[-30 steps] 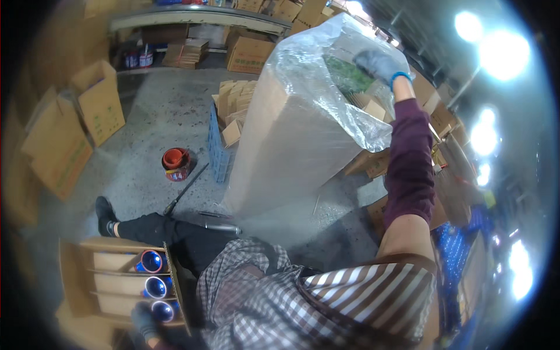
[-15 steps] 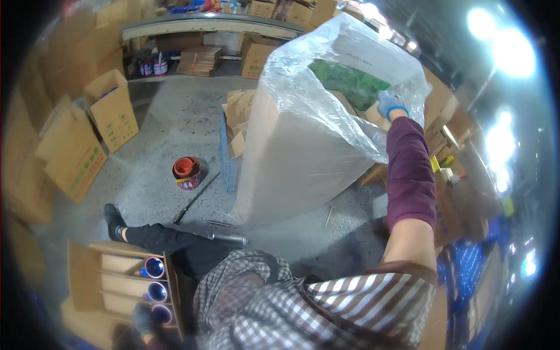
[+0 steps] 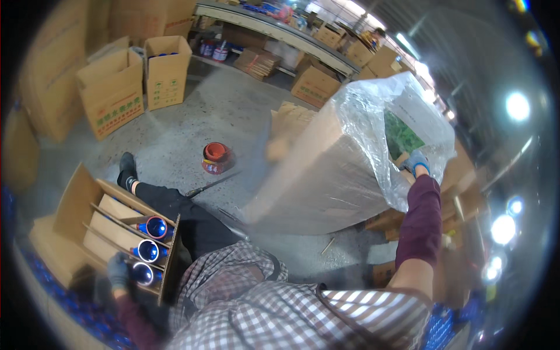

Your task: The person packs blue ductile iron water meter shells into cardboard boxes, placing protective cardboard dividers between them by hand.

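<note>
My left hand [image 3: 118, 270], in a grey glove, is over a divided carton [image 3: 170, 256] at the lower left, beside its tan cardboard partitions [image 3: 111, 210]. Blur hides how its fingers lie. Along the carton's right side stand several shiny blue round-mouthed parts [image 3: 148, 251]. Stretched out to the right, my right hand [image 3: 415, 161] in a blue-grey glove is curled at the mouth of a tall carton [image 3: 309, 181] lined with clear plastic [image 3: 373, 111]. Something tan shows under its fingers, too small to name. Green material [image 3: 401, 133] lies inside the liner.
A red bucket [image 3: 214, 166] and a dark long-handled tool [image 3: 211, 184] are on the floor near my outstretched leg. Open cartons [image 3: 114, 93] stand at the far left. A long bench [image 3: 274, 29] runs along the back, with a stack of flattened cardboard [image 3: 256, 63] beneath.
The view has swung, so the scene sits further right and lower. My left hand has come up into plainer sight over the divided carton. My right hand stays at the lined carton's mouth.
</note>
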